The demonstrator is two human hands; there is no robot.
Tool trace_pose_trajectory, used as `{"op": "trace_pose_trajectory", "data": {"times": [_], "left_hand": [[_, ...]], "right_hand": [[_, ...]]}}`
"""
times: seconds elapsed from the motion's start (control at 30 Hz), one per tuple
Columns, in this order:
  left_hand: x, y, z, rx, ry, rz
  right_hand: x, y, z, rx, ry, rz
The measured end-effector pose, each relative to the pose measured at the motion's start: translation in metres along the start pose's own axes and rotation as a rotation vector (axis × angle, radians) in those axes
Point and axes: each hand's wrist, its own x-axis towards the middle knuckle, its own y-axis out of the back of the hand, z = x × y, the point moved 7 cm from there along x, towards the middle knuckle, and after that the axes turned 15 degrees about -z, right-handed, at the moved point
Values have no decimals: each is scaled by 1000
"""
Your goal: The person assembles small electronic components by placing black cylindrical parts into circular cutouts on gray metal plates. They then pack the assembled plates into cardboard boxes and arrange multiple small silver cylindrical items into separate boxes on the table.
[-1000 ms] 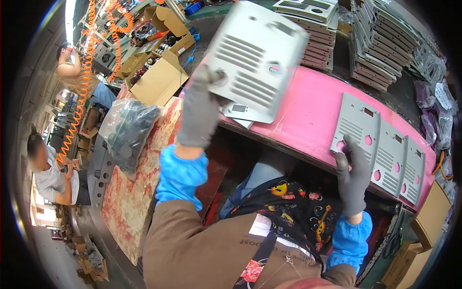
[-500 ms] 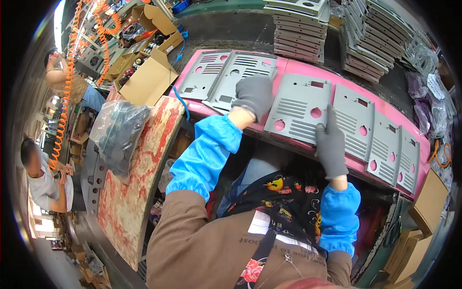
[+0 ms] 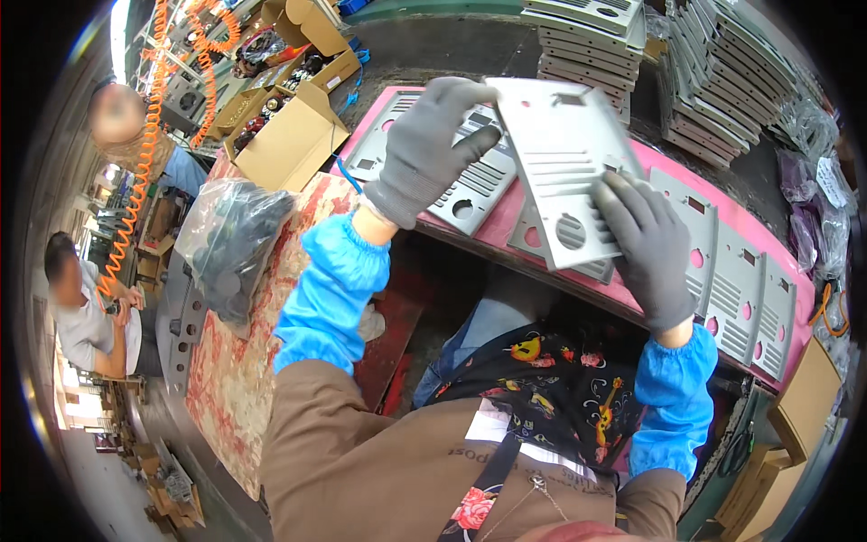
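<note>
A grey perforated metal panel (image 3: 546, 140) is raised and tilted above the pink-topped bench (image 3: 768, 237). It has slots, a round hole and a rectangular cutout. My left hand (image 3: 432, 149), in a grey glove, is at its upper left edge, fingertips by the corner and thumb lower down. At the lower right side, my right hand (image 3: 646, 248), also gloved, grips the panel with fingers over its face. Beneath it, another panel (image 3: 524, 233) lies partly hidden. More panels (image 3: 730, 280) overlap in a row to the right, and others (image 3: 465, 185) lie to the left.
Tall stacks of grey panels (image 3: 591, 50) stand behind the bench. To the left, a plastic bag of dark parts (image 3: 230, 248) rests on a worn red board (image 3: 217, 370). Open cardboard boxes (image 3: 293, 140) and coiled orange hoses (image 3: 149, 149) are beyond. Two people (image 3: 86, 316) are at far left.
A panel has come up off the bench and tilted, with both my hands at it. My left hand has moved left and my right hand slightly right and down.
</note>
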Motion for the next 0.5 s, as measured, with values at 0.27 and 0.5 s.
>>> {"op": "trace_pose_trajectory", "data": {"times": [0.27, 0.5], "left_hand": [[-109, -82, -18, 300, 274, -283], [-91, -20, -51, -355, 588, -16]], "right_hand": [[-106, 22, 67, -404, -267, -246], [-182, 13, 119, -405, -434, -345]]}}
